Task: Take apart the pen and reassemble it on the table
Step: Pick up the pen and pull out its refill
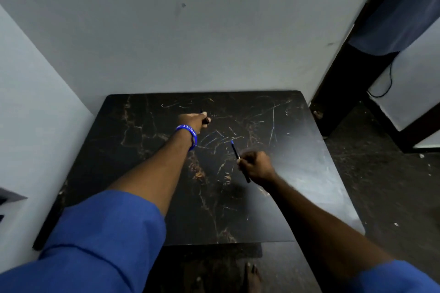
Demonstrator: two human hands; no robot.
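The right hand (258, 166), just right of the frame's centre, is curled shut around the pen body (238, 159), a thin dark stick with a blue tip pointing up and left out of the fist while its other end pokes out below the palm. The left hand (194, 121), higher up and a little left of centre, is pinched closed on a small dark piece (205, 119), perhaps the cap or a barrel section; it is too small and dark to tell which. That hand seems low over the table (309, 173), though whether it touches I cannot tell. A blue wristband (188, 134) circles the left wrist, and blue sleeves (100, 240) fill the bottom corners of the frame.

The two hands are well apart, so the pen looks already split, with the parts either being laid out or about to be brought together again. The tabletop is dark and veined, and a small black part set down on it would be hard to spot, so it pays to place each piece near the middle, away from the edges, and lay it flat so it cannot roll off. When rejoining, I would keep the long part steady in the right fist and bring the small piece onto it in line, straight along the axis, not at an angle.
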